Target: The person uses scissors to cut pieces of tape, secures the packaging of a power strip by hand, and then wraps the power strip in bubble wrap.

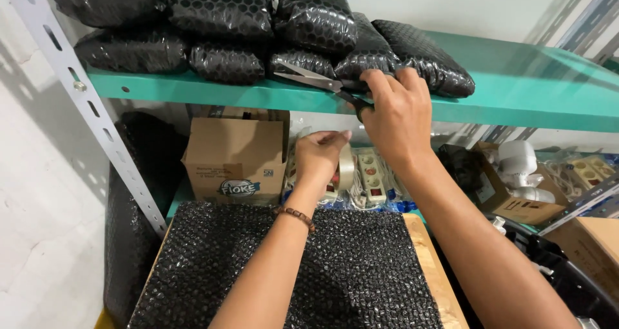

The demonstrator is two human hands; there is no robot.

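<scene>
My right hand (396,113) grips the black handles of a pair of scissors (309,79) whose open blades lie on the edge of the green shelf (516,90). Lower down, my left hand (319,158) holds a roll of pale tape (346,168) in front of the lower shelf. A beaded bracelet sits on my left wrist. Under both arms a sheet of black bubble wrap (348,271) covers a wooden board (432,264).
Several packages wrapped in black bubble wrap (225,26) are piled on the green shelf. A brown cardboard box (235,158), white power strips (374,174) and more boxes (522,203) fill the lower shelf. A perforated metal upright (84,90) stands at the left.
</scene>
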